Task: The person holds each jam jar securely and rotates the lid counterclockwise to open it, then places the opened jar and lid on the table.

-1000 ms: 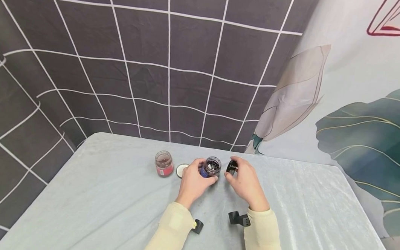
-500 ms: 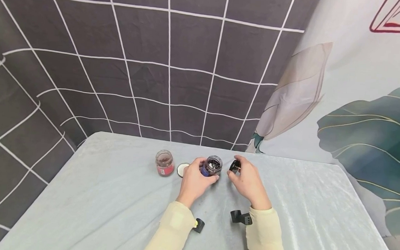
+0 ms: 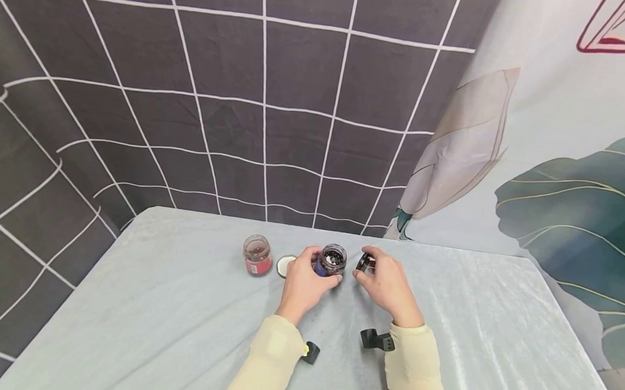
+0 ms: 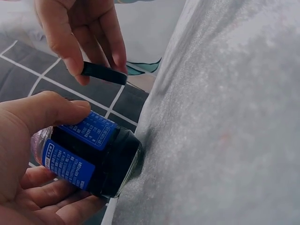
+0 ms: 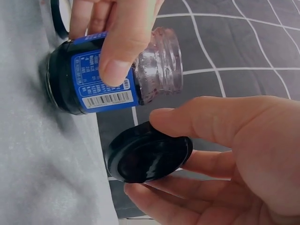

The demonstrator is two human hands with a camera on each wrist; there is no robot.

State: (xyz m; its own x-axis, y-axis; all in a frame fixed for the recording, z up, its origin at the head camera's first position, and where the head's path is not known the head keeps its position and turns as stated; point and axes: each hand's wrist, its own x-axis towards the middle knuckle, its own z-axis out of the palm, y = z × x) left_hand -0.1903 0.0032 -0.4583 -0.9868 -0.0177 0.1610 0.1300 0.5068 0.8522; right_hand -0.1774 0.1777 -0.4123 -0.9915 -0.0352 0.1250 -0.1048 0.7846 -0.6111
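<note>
An open glass jar with a blue label (image 5: 96, 77) and dark contents stands on the cloth-covered table. My left hand (image 3: 303, 284) grips it round the side, thumb across the label in the right wrist view. Just right of the jar, my right hand (image 3: 389, 287) pinches a black lid (image 5: 147, 154) by its rim. The lid is tilted on edge and held apart from the jar's mouth. In the left wrist view the same lid (image 4: 104, 73) shows as a thin dark disc beyond the jar.
To the left stands another open glass jar (image 3: 258, 257) with a red label. Between the two jars a lid (image 3: 284, 265) lies with its white inside up. A pale cloth (image 3: 179, 312) covers the table, and a dark gridded curtain (image 3: 294, 135) hangs behind its far edge.
My right hand with the black lid has shifted slightly right, and the lid has turned a little in the fingers. My left hand keeps its hold on the blue-labelled jar.
</note>
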